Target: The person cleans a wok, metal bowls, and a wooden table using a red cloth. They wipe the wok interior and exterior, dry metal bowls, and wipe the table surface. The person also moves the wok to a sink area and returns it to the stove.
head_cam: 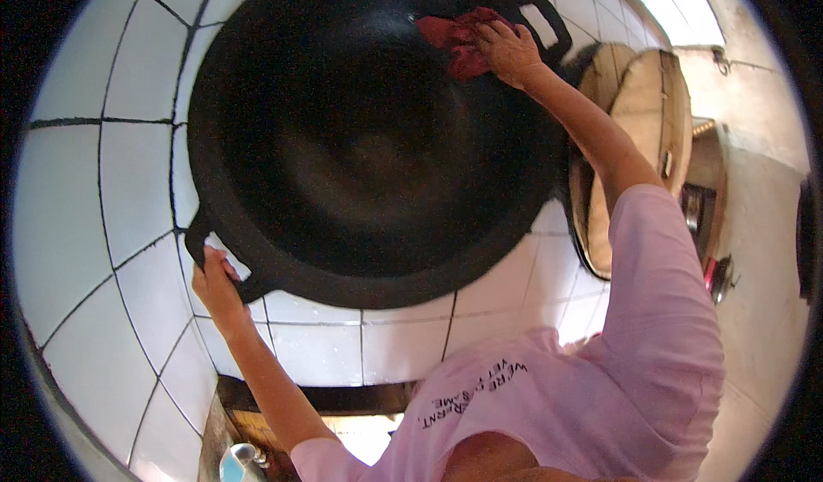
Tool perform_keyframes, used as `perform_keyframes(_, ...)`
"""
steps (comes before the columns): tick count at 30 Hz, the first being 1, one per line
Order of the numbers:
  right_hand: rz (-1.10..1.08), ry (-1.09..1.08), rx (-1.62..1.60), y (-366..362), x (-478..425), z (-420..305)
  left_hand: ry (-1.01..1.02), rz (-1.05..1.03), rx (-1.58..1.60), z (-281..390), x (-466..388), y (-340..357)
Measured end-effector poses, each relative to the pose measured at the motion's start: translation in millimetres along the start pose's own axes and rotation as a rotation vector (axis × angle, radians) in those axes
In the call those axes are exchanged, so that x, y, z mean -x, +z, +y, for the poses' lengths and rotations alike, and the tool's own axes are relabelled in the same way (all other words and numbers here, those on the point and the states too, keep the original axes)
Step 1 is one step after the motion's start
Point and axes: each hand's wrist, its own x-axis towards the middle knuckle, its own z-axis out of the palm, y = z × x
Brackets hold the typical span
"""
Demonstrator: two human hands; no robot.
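A large black wok (379, 160) with two loop handles sits on a white tiled counter before me. My left hand (218, 286) grips its near-left handle (200, 238), fingers passing through the opening. At the far right, my right hand (508, 51) presses a dark red cloth (456, 42) against the inside wall near the rim. The cloth is bunched under my fingers and hides part of the surface there. Close beyond this hand is the far-right handle (556, 22). Inside the wok it is dark, with a dull sheen low in the bowl.
White wall tiles (138, 180) rise close on the left. Round wooden lids or boards (643, 116) lean at the right, beside my forearm. The tiled counter (315, 347) runs along the front. A light blue container (233, 466) stands low at the bottom left.
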Motion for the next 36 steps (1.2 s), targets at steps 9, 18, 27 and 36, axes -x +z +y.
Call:
perform_keyframes(9, -0.598, -0.37, -0.503, -70, 182, -94, 0.051, -0.014, 0.1, 1, 2, 3)
perform_keyframes(18, 0.133, -0.611, -1.533, -101, 132, -262, 0.003, 0.013, 0.051, 3, 2, 4)
perform_keyframes(27, 0.096, -0.428, -0.855, -60, -46, -285, -0.053, 0.077, 0.028, 5, 3, 4)
perform_keyframes(36, 0.127, -0.001, -0.242, 24, -61, -95, -0.031, 0.06, 0.032, 3, 4, 2)
